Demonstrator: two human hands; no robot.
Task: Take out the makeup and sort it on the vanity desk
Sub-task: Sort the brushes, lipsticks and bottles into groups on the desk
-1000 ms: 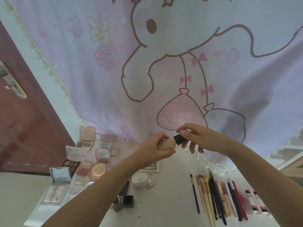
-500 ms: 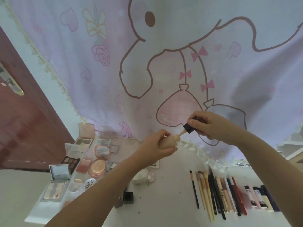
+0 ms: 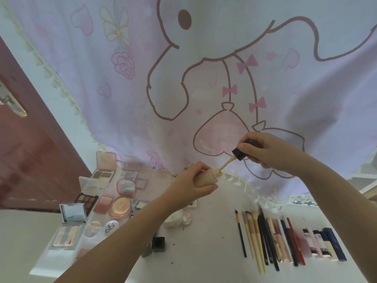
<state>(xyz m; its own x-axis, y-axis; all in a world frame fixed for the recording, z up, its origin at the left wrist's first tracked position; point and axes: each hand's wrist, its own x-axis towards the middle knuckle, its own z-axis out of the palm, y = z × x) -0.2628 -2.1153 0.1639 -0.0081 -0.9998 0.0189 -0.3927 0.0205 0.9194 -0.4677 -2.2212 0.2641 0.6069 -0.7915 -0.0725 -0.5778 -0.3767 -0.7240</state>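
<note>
We grip the beige, cone-shaped foundation bottle [image 3: 205, 176] in our left hand [image 3: 191, 185] above the white vanity desk [image 3: 204, 252], while our right hand [image 3: 265, 151] pinches its square black cap [image 3: 238, 154], wand tip inside the neck.

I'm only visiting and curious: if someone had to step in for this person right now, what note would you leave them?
Left hand grips a beige bottle above the desk.
Right hand pinches its black cap; the wand is partly out of the neck.
Done: palettes grouped left, brushes and tubes lined up right.
Left: probably recap the bottle and place it on the desk.
</note>
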